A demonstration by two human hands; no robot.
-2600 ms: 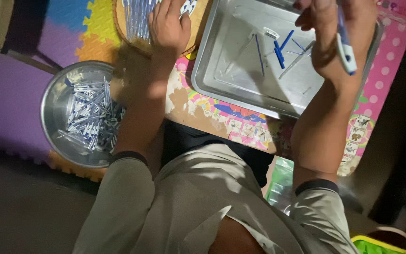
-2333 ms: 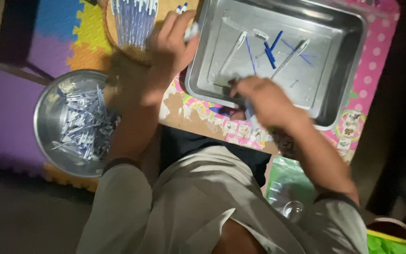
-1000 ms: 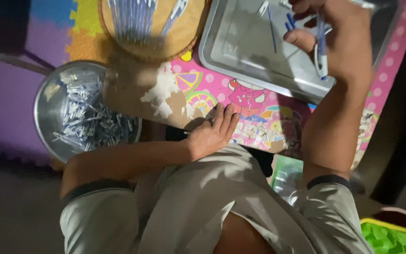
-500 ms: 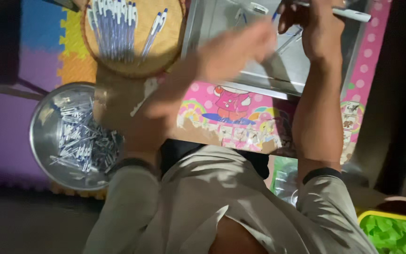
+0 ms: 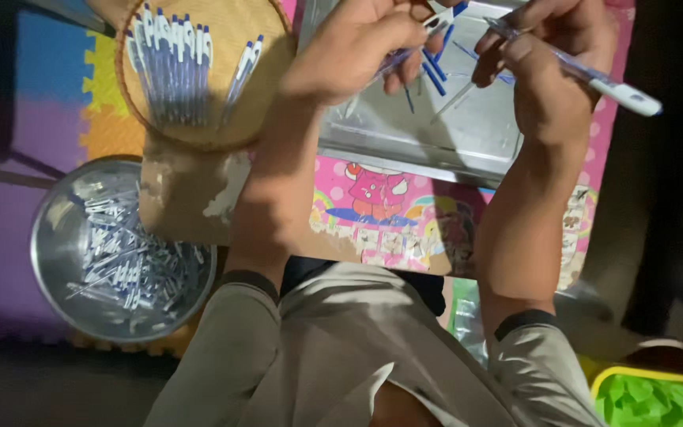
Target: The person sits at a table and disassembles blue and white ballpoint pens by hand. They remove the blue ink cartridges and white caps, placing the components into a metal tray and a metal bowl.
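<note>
Both hands are now raised together over the steel tray, at 12 o'clock. Half a second ago the left hand was only sweeping up; now its fingers are closed on a small pen part. The right hand grips a blue and white pen, so the two pieces seem ready to be joined. Finished pens lie in the woven basket at 10 o'clock.

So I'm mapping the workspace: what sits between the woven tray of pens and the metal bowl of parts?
In the head view, only a worn, bare corner of the low table separates woven tray from metal bowl.
</note>
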